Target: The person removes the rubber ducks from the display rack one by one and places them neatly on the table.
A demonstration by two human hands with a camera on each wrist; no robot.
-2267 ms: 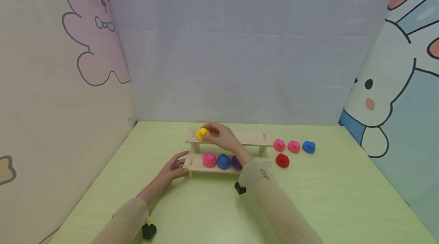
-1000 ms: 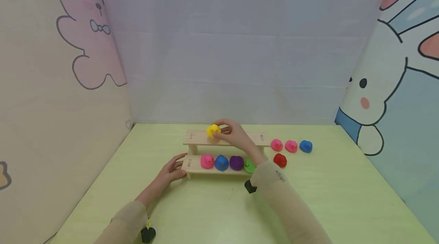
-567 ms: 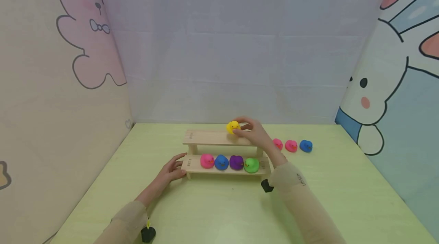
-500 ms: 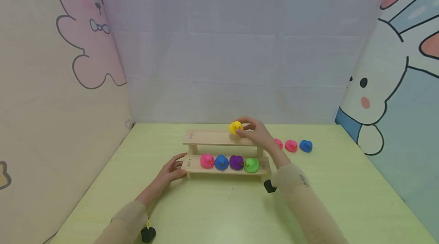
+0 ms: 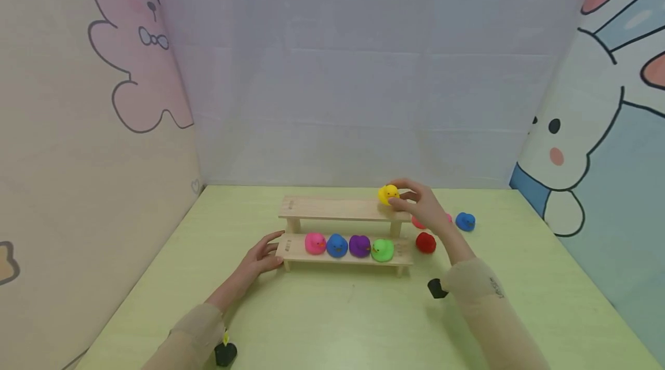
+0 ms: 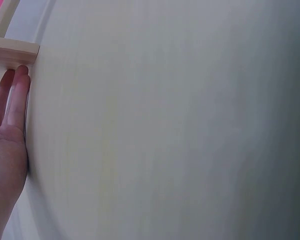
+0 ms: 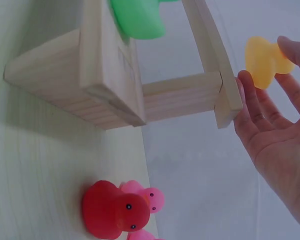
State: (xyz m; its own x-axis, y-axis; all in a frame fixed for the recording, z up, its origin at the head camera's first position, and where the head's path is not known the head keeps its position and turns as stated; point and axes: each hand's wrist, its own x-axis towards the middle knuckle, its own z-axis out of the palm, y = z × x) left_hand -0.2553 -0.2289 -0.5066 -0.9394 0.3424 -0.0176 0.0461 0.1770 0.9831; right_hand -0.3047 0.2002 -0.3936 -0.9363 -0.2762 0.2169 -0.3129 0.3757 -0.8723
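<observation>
My right hand [image 5: 423,206] pinches a yellow rubber duck [image 5: 388,194] between thumb and fingers, over the right end of the upper shelf of a two-step wooden stand [image 5: 332,208]. In the right wrist view the duck [image 7: 262,62] is held just above that shelf end. My left hand [image 5: 262,255] touches the left end of the lower shelf; the left wrist view shows its fingers [image 6: 19,100] extended to the wood. Along the lower step sit a pink duck [image 5: 314,243], a blue duck [image 5: 336,246], a purple duck [image 5: 359,246] and a green duck [image 5: 383,250].
Right of the stand, a red duck [image 5: 426,243] and another blue duck [image 5: 465,221] lie on the pale green table [image 5: 322,324]. Two pink ducks there are partly hidden behind my right hand. A plain pale curtain [image 5: 332,98] hangs behind the table.
My right hand has carried the yellow duck rightward along the upper shelf, from its left end to its right end. The left hand stays at the stand's left end.
</observation>
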